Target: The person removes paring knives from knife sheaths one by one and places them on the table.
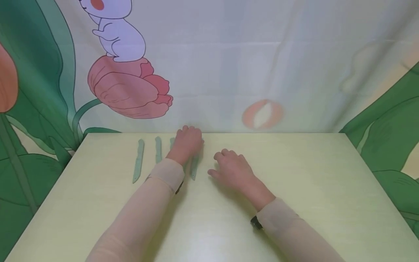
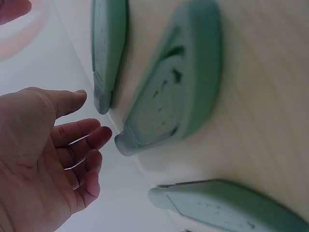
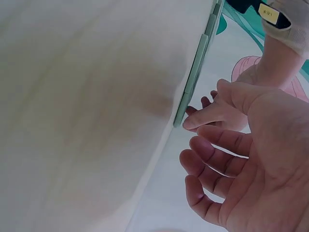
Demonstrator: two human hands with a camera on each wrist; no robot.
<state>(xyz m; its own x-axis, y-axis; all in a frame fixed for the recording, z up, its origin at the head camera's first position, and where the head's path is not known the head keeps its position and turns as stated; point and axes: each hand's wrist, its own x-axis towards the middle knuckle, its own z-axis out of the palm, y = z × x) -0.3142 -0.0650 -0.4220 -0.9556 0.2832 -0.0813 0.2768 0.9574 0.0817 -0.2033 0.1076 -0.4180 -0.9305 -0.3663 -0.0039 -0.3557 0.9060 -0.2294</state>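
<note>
Several pale green utility knives lie side by side on the table, among them the leftmost utility knife, a second utility knife and the rightmost utility knife. My left hand reaches over the right end of this row and hides parts of it. In the left wrist view, the loosely bent fingers hold nothing, and a thick green utility knife lies just beyond their tips. My right hand hovers to the right of the row with its fingers spread. Nothing is in its palm in the right wrist view.
The pale yellow table ends at the back against a hanging cloth printed with a rabbit, flowers and leaves. A dark wristband shows under my right cuff.
</note>
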